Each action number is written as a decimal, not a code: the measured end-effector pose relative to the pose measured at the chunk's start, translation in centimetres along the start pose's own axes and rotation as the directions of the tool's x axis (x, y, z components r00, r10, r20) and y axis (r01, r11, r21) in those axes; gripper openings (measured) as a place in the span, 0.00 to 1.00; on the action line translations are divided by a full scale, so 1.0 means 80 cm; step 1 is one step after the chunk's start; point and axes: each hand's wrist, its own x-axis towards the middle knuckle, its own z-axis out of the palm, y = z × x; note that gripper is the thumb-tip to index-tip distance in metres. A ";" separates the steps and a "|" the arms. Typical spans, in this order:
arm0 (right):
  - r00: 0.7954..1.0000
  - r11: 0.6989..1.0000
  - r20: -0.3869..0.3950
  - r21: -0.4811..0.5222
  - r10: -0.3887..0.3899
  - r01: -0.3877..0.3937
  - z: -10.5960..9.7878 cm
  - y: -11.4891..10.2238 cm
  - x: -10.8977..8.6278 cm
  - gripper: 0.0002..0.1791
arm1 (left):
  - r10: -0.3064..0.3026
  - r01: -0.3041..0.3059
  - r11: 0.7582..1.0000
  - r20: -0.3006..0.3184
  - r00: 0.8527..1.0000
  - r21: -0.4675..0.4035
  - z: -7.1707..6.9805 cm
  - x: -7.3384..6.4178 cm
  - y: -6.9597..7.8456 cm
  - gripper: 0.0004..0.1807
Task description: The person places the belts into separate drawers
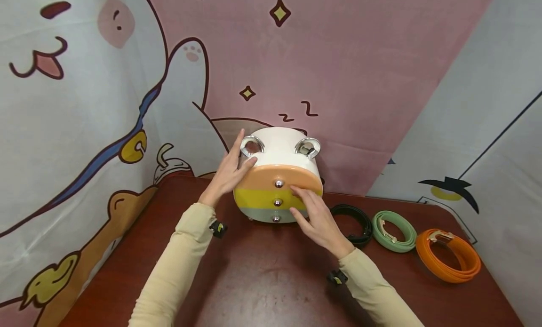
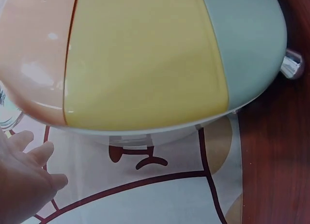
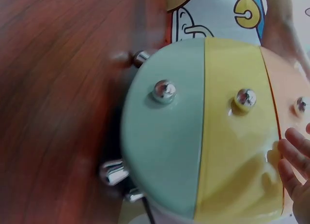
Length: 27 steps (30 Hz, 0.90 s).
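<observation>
A rounded white drawer box (image 1: 277, 146) stands on the table near the backdrop. Its front has an orange drawer (image 1: 258, 176), a yellow drawer (image 3: 237, 151) and a grey-green drawer (image 3: 167, 127), each with a silver knob (image 3: 164, 91). Two round chrome pieces (image 1: 308, 148) sit on top. My left hand (image 1: 230, 174) is at the box's upper left side, fingers extended, thumb by the top front edge. In front of the drawers on the right, my right hand (image 1: 317, 219) hovers with loosely bent fingers, near the orange and yellow drawers. Neither hand grips anything.
To the right lie three coiled belts: a black belt (image 1: 353, 223), a green belt (image 1: 394, 231) and an orange belt (image 1: 449, 256). A printed cartoon backdrop (image 1: 338, 82) rises behind the dark red table (image 1: 262, 280). Short silver feet (image 3: 115, 172) hold the box up.
</observation>
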 end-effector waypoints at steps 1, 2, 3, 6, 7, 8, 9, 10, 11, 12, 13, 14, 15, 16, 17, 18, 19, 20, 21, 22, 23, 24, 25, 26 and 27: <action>1.000 1.000 0.001 0.007 -0.008 0.008 0.001 -0.002 0.003 0.28 | -0.004 0.004 1.000 -0.001 1.000 -0.010 0.001 0.000 -0.001 0.46; 1.000 1.000 0.004 0.012 -0.013 0.013 0.002 -0.003 0.006 0.28 | -0.007 0.006 1.000 -0.002 1.000 -0.023 0.003 0.001 -0.001 0.46; 1.000 1.000 0.009 0.016 -0.016 0.015 0.003 -0.004 0.009 0.29 | -0.010 0.010 0.999 -0.004 1.000 -0.035 0.004 0.001 -0.002 0.46; 1.000 0.999 0.018 0.027 -0.024 0.023 0.007 -0.008 0.018 0.29 | -0.010 0.009 0.997 -0.012 1.000 -0.081 0.006 0.000 -0.002 0.46; 1.000 0.999 0.018 0.032 -0.026 0.025 0.008 -0.008 0.021 0.29 | -0.005 0.004 0.995 -0.013 1.000 -0.095 0.006 0.000 -0.002 0.46; 1.000 0.999 0.018 0.038 -0.026 0.025 0.008 -0.009 0.023 0.29 | 0.000 -0.001 0.994 -0.014 1.000 -0.109 0.007 0.000 -0.003 0.46; 1.000 0.999 0.016 0.043 -0.026 0.025 0.009 -0.009 0.025 0.29 | 0.004 -0.006 0.993 -0.016 1.000 -0.121 0.007 0.000 -0.003 0.46; 1.000 0.999 0.012 0.048 -0.027 0.026 0.010 -0.010 0.027 0.29 | 0.008 -0.011 0.991 -0.019 1.000 -0.133 0.008 0.000 -0.003 0.46; 1.000 0.998 0.010 0.055 -0.027 0.027 0.011 -0.010 0.028 0.29 | 0.014 -0.016 0.990 -0.018 1.000 -0.144 0.008 0.001 -0.004 0.45; 1.000 0.998 0.007 0.063 -0.027 0.026 0.011 -0.010 0.030 0.29 | 0.015 -0.017 0.988 -0.017 1.000 -0.152 0.008 0.001 -0.004 0.45; 1.000 0.997 0.004 0.073 -0.026 0.026 0.012 -0.011 0.031 0.29 | 0.016 -0.019 0.987 -0.015 1.000 -0.162 0.008 0.001 -0.004 0.45; 1.000 0.996 0.003 0.084 -0.023 0.023 0.013 -0.011 0.032 0.29 | 0.018 -0.020 0.985 -0.013 1.000 -0.172 0.008 0.001 -0.005 0.44; 1.000 0.995 0.002 0.098 -0.020 0.019 0.013 -0.011 0.033 0.28 | 0.019 -0.020 0.982 -0.010 1.000 -0.186 0.008 0.000 -0.005 0.44; 1.000 0.993 0.002 0.113 -0.014 0.014 0.014 -0.012 0.035 0.28 | 0.019 -0.019 0.980 -0.004 1.000 -0.199 0.008 0.000 -0.006 0.44; 1.000 0.991 -0.001 0.134 -0.008 0.008 0.014 -0.012 0.036 0.27 | 0.023 -0.022 0.977 0.004 1.000 -0.214 0.007 0.000 -0.006 0.44; 1.000 0.988 -0.006 0.153 -0.001 0.002 0.015 -0.012 0.038 0.26 | 0.026 -0.022 0.973 0.011 1.000 -0.228 0.006 0.000 -0.006 0.44; 1.000 0.985 -0.011 0.174 0.007 -0.005 0.015 -0.012 0.039 0.26 | 0.032 -0.027 0.969 0.018 0.999 -0.246 0.006 0.000 -0.006 0.44; 1.000 0.981 -0.019 0.195 0.015 -0.011 0.016 -0.011 0.041 0.25 | 0.042 -0.034 0.966 0.024 0.999 -0.258 0.005 0.000 -0.006 0.44; 0.999 0.976 -0.029 0.217 0.018 -0.011 0.017 -0.011 0.043 0.24 | 0.054 -0.043 0.960 0.030 0.998 -0.276 0.004 0.000 -0.007 0.44; 0.999 0.971 -0.040 0.239 0.022 -0.012 0.018 -0.010 0.044 0.23 | 0.060 -0.046 0.956 0.041 0.997 -0.290 0.001 0.000 -0.002 0.43; 0.998 0.964 -0.053 0.266 0.028 -0.013 0.019 -0.010 0.045 0.23 | 0.066 -0.048 0.951 0.050 0.997 -0.304 -0.002 -0.001 0.003 0.43; 0.997 0.957 -0.061 0.290 0.041 -0.022 0.016 -0.016 0.048 0.22 | 0.070 -0.048 0.948 0.058 0.996 -0.315 -0.006 -0.003 0.009 0.43; 0.996 0.948 -0.067 0.315 0.055 -0.031 0.013 -0.022 0.051 0.21 | 0.071 -0.046 0.945 0.068 0.995 -0.325 -0.009 -0.004 0.015 0.43; 0.995 0.940 -0.072 0.340 0.068 -0.040 0.010 -0.028 0.054 0.20 | 0.069 -0.040 0.943 0.077 0.995 -0.330 -0.012 -0.006 0.020 0.42; 0.994 0.930 -0.076 0.364 0.083 -0.050 0.006 -0.034 0.057 0.19 | 0.064 -0.031 0.942 0.088 0.994 -0.335 -0.016 -0.008 0.026 0.42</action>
